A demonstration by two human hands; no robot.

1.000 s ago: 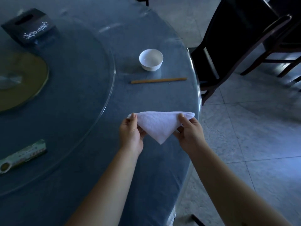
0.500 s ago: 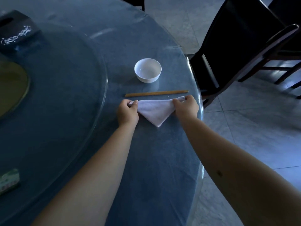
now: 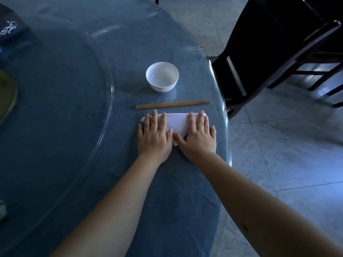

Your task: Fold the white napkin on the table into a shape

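The white napkin (image 3: 177, 122) lies flat on the blue table (image 3: 167, 182), folded into a triangle with its long edge away from me and its tip toward me. My left hand (image 3: 154, 134) rests palm down on the napkin's left half, fingers spread. My right hand (image 3: 198, 135) lies flat on the right half in the same way. Both hands cover most of the cloth; only the middle strip, the two far corners and the near tip show.
A pair of wooden chopsticks (image 3: 172, 104) lies just beyond the napkin, with a white bowl (image 3: 162, 76) behind them. A glass turntable (image 3: 109, 93) fills the table's left. A dark chair (image 3: 259, 52) stands past the table's right edge (image 3: 225, 127).
The napkin, held up by its two corners before, came down onto the table near the chopsticks. Both hands let go of the corners and now lie flat on it.
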